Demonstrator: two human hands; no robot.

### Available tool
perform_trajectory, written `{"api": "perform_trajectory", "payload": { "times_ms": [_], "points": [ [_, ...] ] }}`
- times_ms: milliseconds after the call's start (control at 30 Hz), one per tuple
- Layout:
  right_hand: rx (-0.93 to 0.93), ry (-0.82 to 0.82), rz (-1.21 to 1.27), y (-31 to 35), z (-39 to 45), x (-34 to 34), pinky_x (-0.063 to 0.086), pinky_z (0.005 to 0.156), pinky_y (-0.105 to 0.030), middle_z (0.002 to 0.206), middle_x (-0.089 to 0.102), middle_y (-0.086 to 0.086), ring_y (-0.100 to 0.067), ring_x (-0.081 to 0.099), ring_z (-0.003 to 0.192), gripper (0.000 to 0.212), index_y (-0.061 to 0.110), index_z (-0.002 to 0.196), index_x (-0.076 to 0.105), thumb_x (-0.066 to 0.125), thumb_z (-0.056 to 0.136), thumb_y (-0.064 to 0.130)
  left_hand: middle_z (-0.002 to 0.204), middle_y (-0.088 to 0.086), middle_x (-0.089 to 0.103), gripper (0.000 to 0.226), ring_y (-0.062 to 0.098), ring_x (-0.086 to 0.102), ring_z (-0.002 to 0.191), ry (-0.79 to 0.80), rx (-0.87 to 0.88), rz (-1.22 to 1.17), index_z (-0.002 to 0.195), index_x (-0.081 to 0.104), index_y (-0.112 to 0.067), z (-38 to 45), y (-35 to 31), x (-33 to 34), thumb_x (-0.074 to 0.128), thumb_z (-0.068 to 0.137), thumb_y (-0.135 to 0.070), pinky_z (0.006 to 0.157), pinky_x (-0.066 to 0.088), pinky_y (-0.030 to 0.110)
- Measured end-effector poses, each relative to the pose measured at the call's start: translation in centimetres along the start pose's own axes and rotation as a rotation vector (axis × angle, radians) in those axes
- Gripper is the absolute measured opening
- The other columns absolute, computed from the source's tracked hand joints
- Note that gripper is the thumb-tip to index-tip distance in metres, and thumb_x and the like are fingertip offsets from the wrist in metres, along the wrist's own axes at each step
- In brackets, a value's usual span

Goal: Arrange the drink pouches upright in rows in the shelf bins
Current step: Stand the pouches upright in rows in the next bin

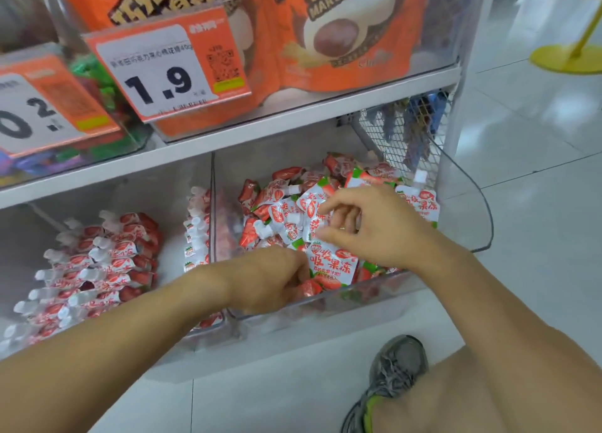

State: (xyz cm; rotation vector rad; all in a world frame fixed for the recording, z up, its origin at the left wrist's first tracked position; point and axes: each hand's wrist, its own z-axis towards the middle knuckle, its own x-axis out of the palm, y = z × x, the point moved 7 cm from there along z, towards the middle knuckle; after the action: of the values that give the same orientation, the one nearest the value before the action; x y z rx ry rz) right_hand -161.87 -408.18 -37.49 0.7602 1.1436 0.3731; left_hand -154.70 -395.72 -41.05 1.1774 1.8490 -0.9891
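Two hands are in the right bin (469,204), the clear bin on the lower shelf that I use as landmark. Loose pouches (283,204) fill this bin in a jumbled heap, white with red strawberry print, lying at all angles, caps pointing every way. My left hand (270,279) reaches in at the bin's front wall, fingers curled down among the pouches; I cannot tell whether they grip one, since the fingertips are hidden. One pouch (329,263) stands roughly upright at the bin's front, just beside that hand, its printed face toward me. My right hand (368,227) hovers over the heap's middle, fingers loosely curled, thumb apart from them; it touches pouch tops but a firm grasp is not clear.

Left of the right bin, past the divider, the left bin (107,198) holds rows of pouches (97,263), caps pointing left. Above the right bin sit marshmallow bags (342,35) and a price tag (166,67) reading 1.9. Below the bin, on the floor, a grey shoe (394,367).
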Motion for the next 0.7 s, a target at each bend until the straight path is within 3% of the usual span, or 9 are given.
{"api": "perform_trajectory", "payload": {
  "times_ms": [67,133,200,300,367,433,500,567,700],
  "points": [
    [0.028,0.133,-0.167,-0.3,-0.2,1.3,0.052,0.067,-0.030,0.071,0.059,0.013,-0.003,0.058,0.066,0.040,0.026,0.100,0.070,0.080,0.071,0.053,0.096,-0.002,0.064,0.021,0.015,0.053,0.079,-0.028,0.043,0.039,0.105,0.058,-0.018,-0.4,-0.3,-0.3,0.054,0.094,-0.036,0.072,0.044,0.025],
    [0.032,0.226,-0.294,-0.9,-0.2,2.4,0.051,0.064,-0.037,0.066,0.055,0.007,-0.010,0.054,0.064,0.039,0.021,0.081,0.064,0.080,0.069,0.054,0.095,-0.006,0.068,0.023,0.009,0.057,0.076,-0.040,0.077,0.025,0.110,0.062,-0.021,-0.8,-0.1,-1.3,0.057,0.092,-0.034,0.071,0.048,0.022],
    [0.060,0.273,-0.234,-1.6,0.0,2.8,0.045,0.060,-0.037,0.063,0.053,0.003,-0.015,0.049,0.058,0.042,0.014,0.072,0.059,0.081,0.072,0.049,0.094,-0.010,0.070,0.026,0.002,0.061,0.074,-0.037,0.099,-0.021,0.114,0.064,-0.024,-1.3,0.1,-2.6,0.061,0.090,-0.031,0.071,0.051,0.017],
    [0.107,0.249,-0.043,-2.0,0.0,1.2,0.046,0.064,-0.041,0.073,0.060,-0.009,-0.019,0.051,0.062,0.032,0.012,0.081,0.066,0.082,0.076,0.039,0.089,-0.015,0.071,0.022,-0.004,0.065,0.077,-0.062,0.128,-0.150,0.110,0.068,-0.026,-2.3,0.6,-5.0,0.064,0.089,-0.030,0.069,0.051,0.011],
    [0.125,0.098,0.109,-1.9,0.0,-1.5,0.050,0.071,-0.042,0.083,0.069,-0.007,-0.023,0.063,0.075,0.024,0.014,0.088,0.072,0.084,0.076,0.032,0.090,-0.016,0.072,0.022,-0.003,0.067,0.079,-0.073,0.132,-0.257,0.111,0.070,-0.026,-3.0,1.1,-6.3,0.066,0.090,-0.030,0.070,0.051,0.012],
    [0.173,-0.122,0.279,-2.3,0.0,-4.2,0.054,0.068,-0.029,0.086,0.073,0.004,-0.010,0.068,0.078,0.027,0.022,0.094,0.073,0.084,0.072,0.032,0.089,-0.015,0.074,0.020,0.000,0.068,0.079,-0.116,0.141,-0.329,0.109,0.072,-0.025,-3.4,1.8,-7.7,0.067,0.089,-0.028,0.072,0.054,0.016],
    [0.241,-0.369,0.161,-3.2,0.1,-6.1,0.049,0.074,-0.015,0.104,0.068,0.013,0.000,0.064,0.086,0.044,0.028,0.111,0.066,0.084,0.072,0.038,0.083,-0.013,0.074,0.018,0.000,0.066,0.072,-0.200,0.123,-0.410,0.105,0.073,-0.022,-3.3,2.9,-8.8,0.068,0.088,-0.025,0.070,0.054,0.018],
    [0.297,-0.562,-0.053,-3.4,0.0,-6.8,0.042,0.088,-0.021,0.119,0.056,0.004,-0.009,0.057,0.102,0.051,0.025,0.123,0.061,0.081,0.078,0.039,0.077,-0.008,0.072,0.015,0.002,0.062,0.065,-0.254,0.093,-0.507,0.101,0.073,-0.018,-2.8,3.9,-9.2,0.067,0.088,-0.022,0.065,0.052,0.021],
    [0.088,-0.725,-0.197,0.8,0.1,-4.3,0.035,0.093,-0.025,0.112,0.058,-0.003,-0.024,0.052,0.111,0.018,0.017,0.100,0.071,0.072,0.086,0.027,0.074,0.000,0.069,0.012,0.007,0.054,0.061,-0.240,0.067,-0.547,0.098,0.072,-0.020,-1.0,4.4,-8.2,0.062,0.091,-0.024,0.061,0.049,0.027]
  ]
}}
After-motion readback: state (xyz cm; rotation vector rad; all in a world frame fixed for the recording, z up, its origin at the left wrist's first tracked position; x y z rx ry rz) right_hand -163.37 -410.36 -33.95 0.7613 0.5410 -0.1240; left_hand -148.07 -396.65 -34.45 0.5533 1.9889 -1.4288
